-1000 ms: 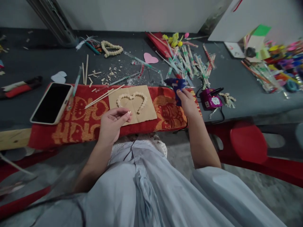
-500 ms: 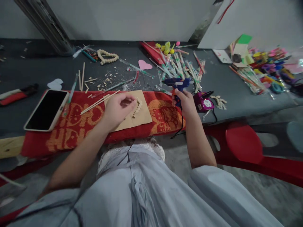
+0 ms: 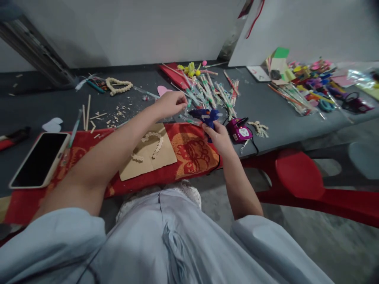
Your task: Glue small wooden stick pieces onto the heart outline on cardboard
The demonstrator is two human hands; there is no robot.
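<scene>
My right hand (image 3: 218, 135) grips a blue hot glue gun (image 3: 209, 116) by its handle, its nozzle pointing left. Just left of the nozzle, my left hand (image 3: 171, 104) hovers with curled fingers pinched together; anything between the fingertips is too small to make out. Below it, on a sheet of brown cardboard (image 3: 148, 167), lies a curved row of small pale pieces (image 3: 158, 146) forming part of an outline. The cardboard rests on a folded red towel (image 3: 195, 150) with an orange pattern.
A phone (image 3: 40, 159) lies on the towel's left end. Loose sticks, cut bits and a beaded-looking heart frame (image 3: 118, 86) lie behind. Wrapped sticks (image 3: 209, 88) are heaped at the back. A purple box (image 3: 239, 131) stands beside my right hand; a red chair (image 3: 299, 173) is at right.
My left hand has moved from over the cardboard up and right, close to the glue gun's nozzle. My right hand still holds the gun. The view has shifted somewhat.
</scene>
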